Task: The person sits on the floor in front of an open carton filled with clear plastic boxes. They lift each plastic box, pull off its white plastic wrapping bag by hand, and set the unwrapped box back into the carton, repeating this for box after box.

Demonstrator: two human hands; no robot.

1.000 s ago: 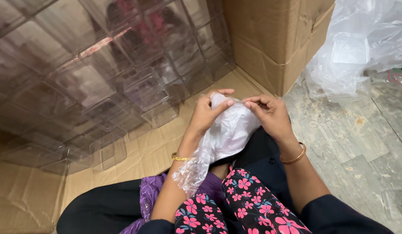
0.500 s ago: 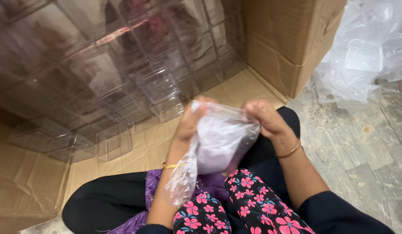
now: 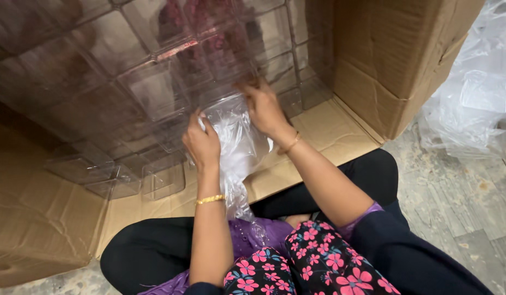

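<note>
My left hand (image 3: 201, 143) and my right hand (image 3: 263, 107) both grip the mouth of a thin clear plastic bag (image 3: 236, 150). The bag is held up against a clear plastic box (image 3: 225, 71) at the front of a stack of such boxes. The bag's tail hangs down toward my lap. A gold bangle sits on each wrist. The right hand's fingers reach onto the box's lower edge; whether the box sits inside the bag is unclear.
Several clear plastic boxes (image 3: 111, 98) are piled inside a large cardboard carton (image 3: 40, 213) lying open on its side. A second cardboard box (image 3: 395, 54) stands to the right. Crumpled clear plastic bags (image 3: 471, 93) lie on the grey floor at right.
Both hands have lifted the bag from my lap, forward and up to the stacked clear boxes. The bag's mouth has been spread wider.
</note>
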